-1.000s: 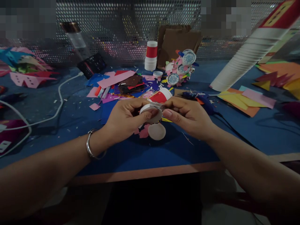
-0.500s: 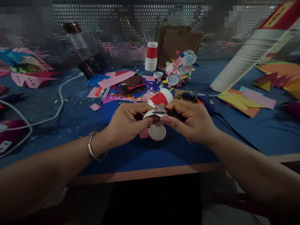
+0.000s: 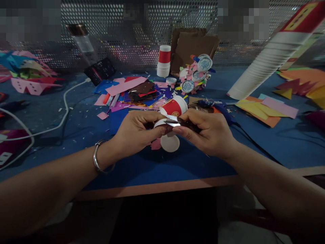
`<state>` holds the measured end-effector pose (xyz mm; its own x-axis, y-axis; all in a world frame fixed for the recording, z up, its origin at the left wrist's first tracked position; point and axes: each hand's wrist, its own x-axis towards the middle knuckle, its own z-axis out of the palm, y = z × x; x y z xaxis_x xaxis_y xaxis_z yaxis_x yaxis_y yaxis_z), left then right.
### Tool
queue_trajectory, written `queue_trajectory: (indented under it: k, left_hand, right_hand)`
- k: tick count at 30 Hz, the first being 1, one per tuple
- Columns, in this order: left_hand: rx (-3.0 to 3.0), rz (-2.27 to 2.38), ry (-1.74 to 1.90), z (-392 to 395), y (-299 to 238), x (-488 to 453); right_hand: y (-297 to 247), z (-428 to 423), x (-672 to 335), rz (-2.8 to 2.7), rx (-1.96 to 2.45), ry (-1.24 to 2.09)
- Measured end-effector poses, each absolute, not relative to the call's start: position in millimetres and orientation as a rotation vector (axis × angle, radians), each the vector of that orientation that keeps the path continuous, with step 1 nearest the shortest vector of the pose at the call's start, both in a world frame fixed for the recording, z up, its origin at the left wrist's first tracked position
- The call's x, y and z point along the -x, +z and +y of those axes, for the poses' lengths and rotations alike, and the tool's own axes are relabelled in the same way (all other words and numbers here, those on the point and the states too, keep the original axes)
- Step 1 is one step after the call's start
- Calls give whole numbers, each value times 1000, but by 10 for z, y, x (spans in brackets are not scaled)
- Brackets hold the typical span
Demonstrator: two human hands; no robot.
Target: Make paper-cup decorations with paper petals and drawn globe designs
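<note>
Over the near part of the table my left hand [image 3: 137, 130] pinches a curved white paper cup piece [image 3: 159, 123] between thumb and fingers. My right hand [image 3: 212, 130] is closed on scissors [image 3: 175, 123], whose shiny blades lie against the paper. Its fingers mostly hide the dark handle. Just behind the hands, a red and white paper cup [image 3: 175, 105] lies tilted, with a cut edge. Below them on the table are a round white disc [image 3: 170, 143] and a pink paper scrap [image 3: 155, 144].
Behind are a pile of coloured paper [image 3: 142, 88], a cluster of decorated cup bottoms [image 3: 195, 76] and a short cup stack [image 3: 164, 61]. A tall leaning cup stack [image 3: 269, 61] and a corded blue tool [image 3: 227, 113] are at right. A white cable [image 3: 66, 105] crosses the left.
The scissor blades have closed slightly on the white paper, and the piece has tilted a little. Both hands stay almost in place.
</note>
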<state>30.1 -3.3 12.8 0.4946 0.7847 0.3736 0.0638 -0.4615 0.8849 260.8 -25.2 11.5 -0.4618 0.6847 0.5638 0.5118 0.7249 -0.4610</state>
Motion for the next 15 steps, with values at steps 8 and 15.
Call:
queue_trajectory:
  k: [8,15]
  left_hand:
    - [-1827,720,997,-26,123,-316]
    - [-1867,729,985,-12,147,-302]
  right_hand:
    - [104,-252,-2607,-2161,906,240]
    - [95,-249,-2590,-2150,910,247]
